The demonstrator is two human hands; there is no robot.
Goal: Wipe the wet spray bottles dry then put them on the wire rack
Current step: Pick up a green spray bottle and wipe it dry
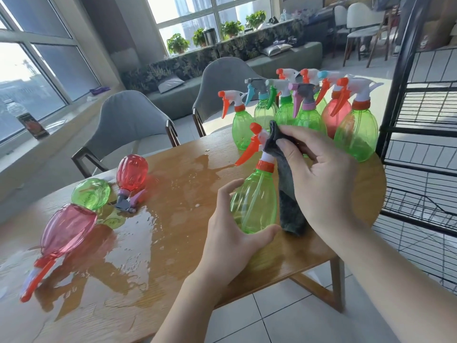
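Note:
My left hand (232, 233) grips the body of a green spray bottle (254, 196) with an orange trigger, held upright over the wooden table (173, 268). My right hand (321, 177) pinches a grey cloth (289, 201) against the bottle's white nozzle head. Several upright spray bottles (309, 115), green and red, stand at the table's far right corner. Three more lie on their sides in a puddle (138, 243) at the left: a pink bottle (66, 231), a green one (91, 194) and a red bottle (131, 174). The black wire rack (420, 134) stands to the right.
Two grey chairs (128, 125) are pushed against the table's far side. Water spreads over the left and middle of the tabletop. A bench with cushions and potted plants (178, 43) runs along the windows. A bottle (27, 120) stands on the left windowsill.

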